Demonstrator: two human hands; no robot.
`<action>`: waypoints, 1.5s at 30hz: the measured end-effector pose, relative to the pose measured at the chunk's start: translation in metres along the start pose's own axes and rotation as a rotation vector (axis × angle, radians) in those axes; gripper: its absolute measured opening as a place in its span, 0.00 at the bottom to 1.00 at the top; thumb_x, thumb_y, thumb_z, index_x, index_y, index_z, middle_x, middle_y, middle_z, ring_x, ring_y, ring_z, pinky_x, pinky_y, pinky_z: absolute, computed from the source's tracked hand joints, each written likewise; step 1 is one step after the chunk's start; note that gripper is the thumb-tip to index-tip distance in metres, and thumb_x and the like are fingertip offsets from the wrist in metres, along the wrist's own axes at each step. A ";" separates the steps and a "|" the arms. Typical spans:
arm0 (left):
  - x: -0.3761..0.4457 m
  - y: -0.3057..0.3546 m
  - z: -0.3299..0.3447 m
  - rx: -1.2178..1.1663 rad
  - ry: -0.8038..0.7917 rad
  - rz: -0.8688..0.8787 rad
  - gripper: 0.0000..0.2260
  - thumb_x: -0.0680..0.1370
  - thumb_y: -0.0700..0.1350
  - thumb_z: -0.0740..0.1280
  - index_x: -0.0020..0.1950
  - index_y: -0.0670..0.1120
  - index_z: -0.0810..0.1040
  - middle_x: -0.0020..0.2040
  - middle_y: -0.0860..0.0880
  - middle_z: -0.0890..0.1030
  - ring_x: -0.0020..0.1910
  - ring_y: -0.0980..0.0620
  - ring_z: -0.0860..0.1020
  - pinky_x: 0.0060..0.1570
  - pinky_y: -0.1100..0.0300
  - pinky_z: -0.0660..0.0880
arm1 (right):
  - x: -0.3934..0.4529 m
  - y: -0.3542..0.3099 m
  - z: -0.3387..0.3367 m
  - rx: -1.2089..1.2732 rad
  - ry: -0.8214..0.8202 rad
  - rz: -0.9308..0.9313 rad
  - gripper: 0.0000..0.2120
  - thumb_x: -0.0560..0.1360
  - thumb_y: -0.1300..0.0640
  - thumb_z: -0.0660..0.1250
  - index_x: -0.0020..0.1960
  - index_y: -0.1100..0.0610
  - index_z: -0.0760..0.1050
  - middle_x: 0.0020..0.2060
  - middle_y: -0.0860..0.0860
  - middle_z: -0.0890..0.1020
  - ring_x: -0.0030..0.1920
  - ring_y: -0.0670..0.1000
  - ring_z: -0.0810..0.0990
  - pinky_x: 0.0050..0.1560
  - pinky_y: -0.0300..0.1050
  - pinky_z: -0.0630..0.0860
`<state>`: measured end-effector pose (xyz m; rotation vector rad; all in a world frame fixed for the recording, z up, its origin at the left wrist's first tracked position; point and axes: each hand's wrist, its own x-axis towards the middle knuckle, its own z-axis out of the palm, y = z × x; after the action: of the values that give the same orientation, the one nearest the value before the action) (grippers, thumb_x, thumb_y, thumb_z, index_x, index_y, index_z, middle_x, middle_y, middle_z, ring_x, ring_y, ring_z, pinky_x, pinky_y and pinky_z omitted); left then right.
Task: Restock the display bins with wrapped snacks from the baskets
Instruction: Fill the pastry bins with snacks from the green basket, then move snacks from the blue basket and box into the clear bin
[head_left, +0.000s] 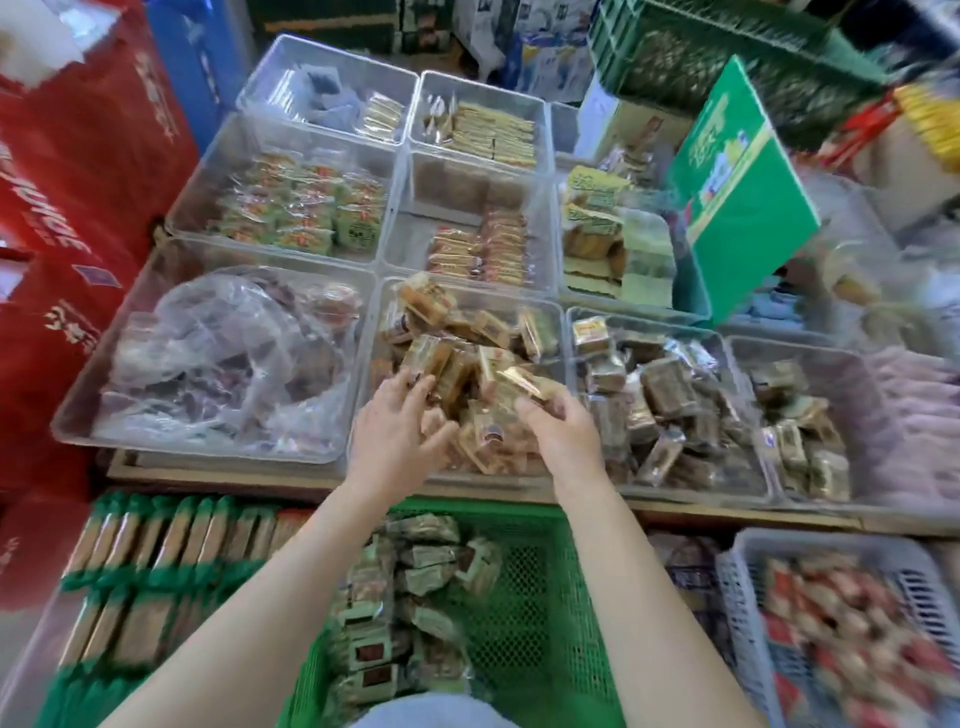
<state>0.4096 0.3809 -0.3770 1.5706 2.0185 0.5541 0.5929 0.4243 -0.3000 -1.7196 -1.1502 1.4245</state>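
Observation:
Both my hands reach over the front edge of a clear display bin (376, 322) heaped with brown wrapped snacks (457, 338). My left hand (397, 426) lies on the pile with its fingers spread and loosely bent, touching the packets. My right hand (558, 421) holds a gold-wrapped snack (522, 382) between thumb and fingers above the pile. Below my arms stands a green basket (524, 582) with several green-wrapped snacks (415, 587) in its left half.
Clear bins of other wrapped snacks fill the table, one at left holding a crumpled plastic bag (228, 353). A white basket (810, 551) of red packets stands at right, a tray of long bars (156, 551) at left. Red cartons (67, 171) and a green box (737, 192) flank the table.

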 end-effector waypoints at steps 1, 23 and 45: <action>-0.001 -0.006 0.016 0.162 -0.035 0.039 0.32 0.80 0.65 0.57 0.81 0.54 0.58 0.82 0.48 0.55 0.81 0.48 0.50 0.78 0.46 0.47 | 0.008 -0.001 -0.013 -0.046 0.093 -0.042 0.14 0.80 0.55 0.68 0.65 0.50 0.72 0.54 0.43 0.75 0.51 0.45 0.76 0.49 0.48 0.75; -0.008 -0.018 0.037 0.423 -0.097 0.085 0.44 0.72 0.80 0.45 0.80 0.60 0.36 0.83 0.51 0.47 0.81 0.49 0.37 0.75 0.42 0.31 | 0.107 0.030 0.011 -0.824 0.344 -0.303 0.12 0.81 0.49 0.65 0.56 0.57 0.74 0.56 0.54 0.77 0.57 0.58 0.74 0.57 0.53 0.73; -0.161 0.216 0.033 -0.155 -0.340 0.353 0.07 0.81 0.52 0.66 0.58 0.55 0.79 0.47 0.57 0.82 0.42 0.58 0.79 0.39 0.60 0.74 | -0.203 0.144 -0.211 -0.091 -0.040 -0.126 0.09 0.81 0.60 0.63 0.48 0.55 0.81 0.39 0.52 0.85 0.38 0.49 0.82 0.48 0.50 0.80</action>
<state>0.6244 0.2773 -0.2479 1.7964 1.4260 0.5165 0.8237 0.1935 -0.2900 -1.6546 -1.3389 1.3537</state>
